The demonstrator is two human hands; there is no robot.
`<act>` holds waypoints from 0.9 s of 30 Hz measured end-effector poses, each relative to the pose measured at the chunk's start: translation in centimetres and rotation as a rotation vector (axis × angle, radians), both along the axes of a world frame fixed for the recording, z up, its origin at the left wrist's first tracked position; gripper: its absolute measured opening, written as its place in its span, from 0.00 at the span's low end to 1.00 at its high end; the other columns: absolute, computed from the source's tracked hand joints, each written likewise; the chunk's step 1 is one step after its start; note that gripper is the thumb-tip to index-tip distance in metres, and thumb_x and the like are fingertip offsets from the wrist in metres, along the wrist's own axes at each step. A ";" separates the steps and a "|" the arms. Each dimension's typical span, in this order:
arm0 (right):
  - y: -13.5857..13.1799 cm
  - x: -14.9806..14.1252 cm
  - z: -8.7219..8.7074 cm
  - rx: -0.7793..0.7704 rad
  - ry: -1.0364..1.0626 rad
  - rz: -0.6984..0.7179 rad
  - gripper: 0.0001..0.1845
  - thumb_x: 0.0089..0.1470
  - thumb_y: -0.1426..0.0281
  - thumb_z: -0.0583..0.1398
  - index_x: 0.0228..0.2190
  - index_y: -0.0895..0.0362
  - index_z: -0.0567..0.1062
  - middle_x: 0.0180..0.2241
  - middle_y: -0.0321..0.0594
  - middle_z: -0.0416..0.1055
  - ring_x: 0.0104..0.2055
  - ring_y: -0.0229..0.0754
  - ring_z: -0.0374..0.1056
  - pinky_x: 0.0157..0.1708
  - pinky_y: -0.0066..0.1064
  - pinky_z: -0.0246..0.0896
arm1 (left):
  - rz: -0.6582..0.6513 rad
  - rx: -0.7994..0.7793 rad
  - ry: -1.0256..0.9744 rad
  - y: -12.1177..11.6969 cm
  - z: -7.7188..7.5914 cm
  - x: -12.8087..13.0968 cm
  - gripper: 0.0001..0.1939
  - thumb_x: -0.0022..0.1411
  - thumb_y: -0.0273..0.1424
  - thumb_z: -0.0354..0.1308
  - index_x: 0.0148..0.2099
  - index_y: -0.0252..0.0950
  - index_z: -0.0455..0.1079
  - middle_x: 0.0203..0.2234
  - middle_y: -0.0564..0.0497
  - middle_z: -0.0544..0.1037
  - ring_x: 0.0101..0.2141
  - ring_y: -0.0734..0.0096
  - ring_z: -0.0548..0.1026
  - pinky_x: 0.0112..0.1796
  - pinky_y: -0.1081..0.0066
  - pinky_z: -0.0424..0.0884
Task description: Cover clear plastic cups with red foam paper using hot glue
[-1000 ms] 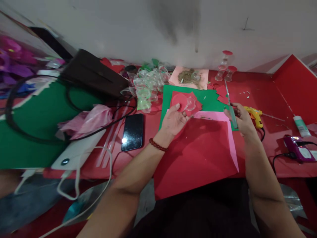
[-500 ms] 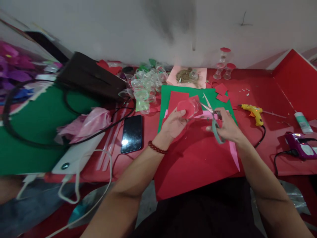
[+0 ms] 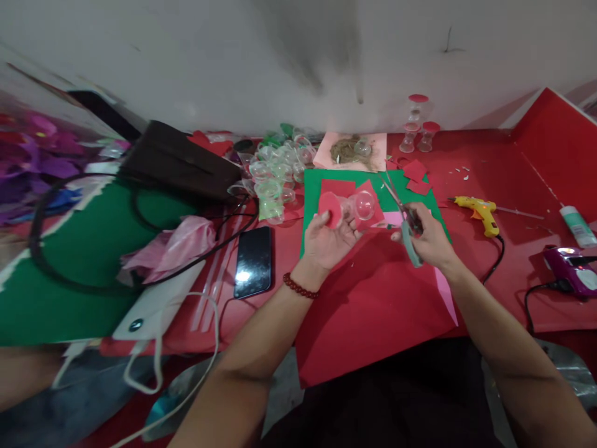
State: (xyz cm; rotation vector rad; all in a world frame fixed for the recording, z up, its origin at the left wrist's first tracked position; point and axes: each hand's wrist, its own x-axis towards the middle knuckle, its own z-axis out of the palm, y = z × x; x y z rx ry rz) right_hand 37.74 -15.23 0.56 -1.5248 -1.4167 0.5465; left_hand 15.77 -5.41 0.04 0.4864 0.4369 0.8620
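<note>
My left hand (image 3: 329, 241) holds a clear plastic hourglass-shaped piece (image 3: 364, 205), lying sideways across the fingers. A round red paper disc (image 3: 330, 210) covers its left end, under my thumb; the right end shows bare clear plastic. In my right hand (image 3: 429, 239) is a pair of scissors (image 3: 407, 239), grey-green at the handle, with blades pointing up and left, apart from the hourglass piece. Beneath both hands lie a large red sheet (image 3: 373, 311) and a green sheet (image 3: 317, 180), with smaller red paper pieces (image 3: 338, 186) on top.
A yellow glue gun (image 3: 485, 214) lies at right, near a purple device (image 3: 569, 270). Behind stand several finished-looking hourglass shapes (image 3: 411, 134). Clear plastic cups (image 3: 275, 168) are heaped back left, beside a dark box (image 3: 181, 162). A phone (image 3: 253, 261) lies left of my forearm.
My left hand has turned palm up and its fingers have opened out, swinging the disc leftward and exposing the clear end. The scissors stay in my right hand, their blades now closer together.
</note>
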 end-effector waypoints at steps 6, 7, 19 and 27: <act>0.1 0.2 0.4 -0.041 0.184 0.018 0.34 0.47 0.46 0.74 0.46 0.50 0.70 0.28 0.28 0.62 0.30 0.39 0.59 0.33 0.35 0.58 | -0.013 -0.160 0.032 0.6 0.8 0.3 0.18 0.72 0.46 0.57 0.38 0.38 0.77 0.30 0.49 0.85 0.33 0.63 0.86 0.41 0.63 0.84; 0.1 0.2 0.4 -0.046 0.194 0.018 0.34 0.46 0.46 0.74 0.45 0.50 0.70 0.28 0.28 0.61 0.30 0.39 0.59 0.33 0.35 0.57 | -0.013 -0.184 0.042 0.7 0.8 0.3 0.19 0.73 0.46 0.56 0.39 0.37 0.78 0.30 0.49 0.85 0.33 0.63 0.86 0.41 0.63 0.84; 0.0 0.1 0.2 -0.085 0.168 -0.023 0.34 0.46 0.45 0.75 0.45 0.49 0.72 0.28 0.28 0.63 0.29 0.38 0.58 0.32 0.35 0.53 | 0.036 -0.235 0.191 0.9 0.9 1.0 0.30 0.73 0.59 0.54 0.47 0.36 0.79 0.28 0.49 0.83 0.31 0.65 0.85 0.41 0.64 0.86; 0.3 0.5 -0.4 -0.146 0.023 -0.147 0.34 0.44 0.42 0.74 0.43 0.50 0.74 0.27 0.29 0.66 0.28 0.38 0.59 0.31 0.35 0.54 | -0.050 -0.138 0.319 1.6 -0.8 0.2 0.21 0.67 0.49 0.69 0.47 0.35 0.82 0.34 0.44 0.87 0.36 0.61 0.87 0.45 0.64 0.85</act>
